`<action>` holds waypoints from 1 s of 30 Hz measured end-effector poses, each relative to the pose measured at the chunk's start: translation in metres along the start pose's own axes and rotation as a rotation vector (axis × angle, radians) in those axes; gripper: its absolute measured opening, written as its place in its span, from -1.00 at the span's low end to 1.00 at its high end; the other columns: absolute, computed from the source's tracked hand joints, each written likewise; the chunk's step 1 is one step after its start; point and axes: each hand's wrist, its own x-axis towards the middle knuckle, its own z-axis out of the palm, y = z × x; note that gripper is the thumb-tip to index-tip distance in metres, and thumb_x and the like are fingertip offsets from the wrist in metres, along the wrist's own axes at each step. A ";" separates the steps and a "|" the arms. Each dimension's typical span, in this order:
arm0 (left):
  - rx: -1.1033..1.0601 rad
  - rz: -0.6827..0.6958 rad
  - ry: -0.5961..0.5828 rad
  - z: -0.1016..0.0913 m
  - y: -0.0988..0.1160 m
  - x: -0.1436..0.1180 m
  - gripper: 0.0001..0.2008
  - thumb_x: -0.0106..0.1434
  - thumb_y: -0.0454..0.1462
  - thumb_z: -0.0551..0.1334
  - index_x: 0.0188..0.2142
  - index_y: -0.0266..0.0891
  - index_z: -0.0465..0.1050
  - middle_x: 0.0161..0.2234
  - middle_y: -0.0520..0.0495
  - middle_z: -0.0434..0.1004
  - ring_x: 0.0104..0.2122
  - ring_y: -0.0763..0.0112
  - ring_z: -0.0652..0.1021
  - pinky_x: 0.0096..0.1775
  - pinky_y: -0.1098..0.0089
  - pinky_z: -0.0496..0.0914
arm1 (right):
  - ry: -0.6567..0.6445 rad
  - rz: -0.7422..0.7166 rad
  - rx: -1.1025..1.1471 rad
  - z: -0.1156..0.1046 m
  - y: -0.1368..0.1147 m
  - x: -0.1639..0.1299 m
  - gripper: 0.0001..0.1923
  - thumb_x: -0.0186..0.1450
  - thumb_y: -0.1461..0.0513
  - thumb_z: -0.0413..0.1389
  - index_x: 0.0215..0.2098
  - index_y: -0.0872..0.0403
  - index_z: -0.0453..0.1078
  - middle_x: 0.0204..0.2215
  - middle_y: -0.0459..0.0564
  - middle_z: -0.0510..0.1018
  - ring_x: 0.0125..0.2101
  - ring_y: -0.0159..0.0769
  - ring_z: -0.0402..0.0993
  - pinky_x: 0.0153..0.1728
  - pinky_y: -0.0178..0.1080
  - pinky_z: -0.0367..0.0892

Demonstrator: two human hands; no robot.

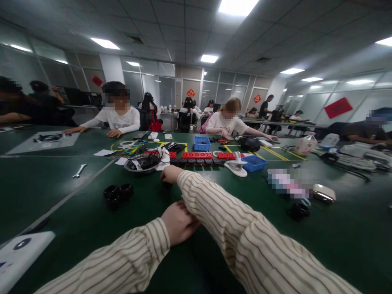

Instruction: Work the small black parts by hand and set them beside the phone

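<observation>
Left hand (179, 223) nearest, knuckles up, fingers bent inward under the right sleeve (220, 212); impossible to tell whether gripping anything. Well to the left of that hand, a white panel (32, 253) with a round dark mark and no legible word. Just beyond the left hand, right hand (170, 174), fingers together and pointing down onto a small black piece (167, 185) on the green table (147, 212); pinched or merely covered, impossible to tell. Chief risks, as a judgement: crossed forearms, hence a cuff liable to snag the other hand or brush the piece; black on dark green, hence easily misjudged and knocked. Left of the right hand, a cluster of round black pieces (118, 194), exposed to a stray sweep. Far to the right of both hands, a shiny gold case (324, 193). Beyond the right hand, a metal bowl (143, 169) crowded with cables, with some danger of catching a lead; then red socket strips (197, 155), any lettering too small to read. Farther off, a co-worker (125, 120) in a white shirt with an illegible print; beyond, red wall posters (191, 93), characters too small to read for certain.
</observation>
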 end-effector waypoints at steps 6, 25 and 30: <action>0.081 -0.056 0.258 -0.009 0.013 -0.005 -0.71 0.18 -0.09 0.10 -0.26 -0.28 0.33 -0.30 -0.18 0.39 -0.25 0.19 0.40 -0.16 0.13 0.31 | 0.090 -0.074 0.049 0.021 0.040 -0.122 -0.77 0.24 0.27 0.12 -0.12 0.08 0.43 -0.24 0.00 0.41 -0.24 -0.32 0.37 -0.17 -0.31 0.27; -0.324 -0.440 -0.204 0.018 0.047 0.011 -0.68 -0.11 -0.26 0.31 -0.28 -0.17 0.40 -0.27 -0.04 0.41 -0.14 0.16 0.40 0.12 -0.09 0.01 | 0.388 -0.234 0.158 0.079 0.018 -0.233 -0.74 0.23 0.22 0.00 -0.11 0.09 0.29 -0.32 -0.04 0.33 -0.36 -0.38 0.26 -0.34 -0.37 0.21; -0.298 -0.433 -0.219 0.017 0.041 0.009 -0.74 -0.13 -0.30 0.25 -0.36 -0.19 0.38 -0.33 -0.02 0.41 -0.23 0.23 0.41 0.12 -0.03 0.03 | 0.494 -0.310 0.005 0.104 0.017 -0.213 -0.78 0.19 0.17 -0.03 -0.27 0.14 0.29 -0.38 -0.03 0.31 -0.43 -0.35 0.19 -0.45 -0.34 0.15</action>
